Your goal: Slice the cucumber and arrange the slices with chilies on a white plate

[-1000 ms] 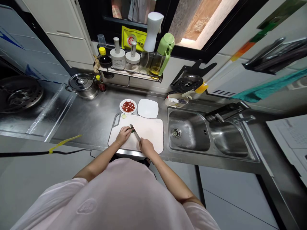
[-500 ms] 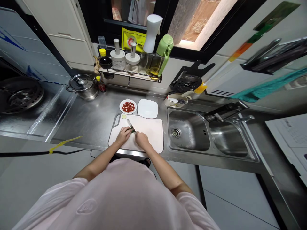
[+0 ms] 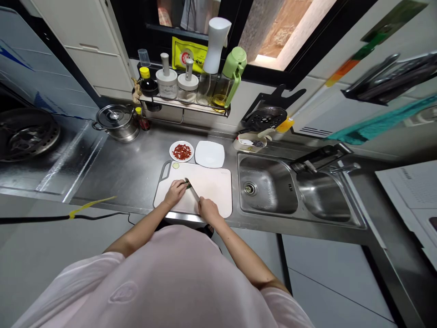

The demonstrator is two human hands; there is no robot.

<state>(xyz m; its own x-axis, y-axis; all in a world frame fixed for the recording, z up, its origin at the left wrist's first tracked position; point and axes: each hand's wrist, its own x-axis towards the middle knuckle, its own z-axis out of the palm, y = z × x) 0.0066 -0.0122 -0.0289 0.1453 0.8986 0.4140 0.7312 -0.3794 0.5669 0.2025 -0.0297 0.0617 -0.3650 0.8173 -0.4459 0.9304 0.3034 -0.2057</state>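
Note:
My left hand (image 3: 175, 192) is closed on a small dark green piece of cucumber (image 3: 188, 184), its fingertips pressed against it on the white cutting board (image 3: 220, 187). My right hand (image 3: 209, 211) grips a knife (image 3: 194, 192), wrapped round the handle. The blade slants up and to the left, its front part at the cucumber. How deep the edge sits in it I cannot tell. A pale green round slice (image 3: 175, 166) lies near the board's top left corner, beside the grey handle.
Behind the board stand a round plate of chopped red pieces (image 3: 181, 151) and a white square plate (image 3: 210, 154). A steel sink (image 3: 269, 184) is to the right, a lidded pot (image 3: 118, 122) to the left. A rack (image 3: 184, 104) holds jars and bottles.
My right hand has drawn the knife back, down and to the right, so its tip is now near the cucumber. My left hand stays in nearly the same place.

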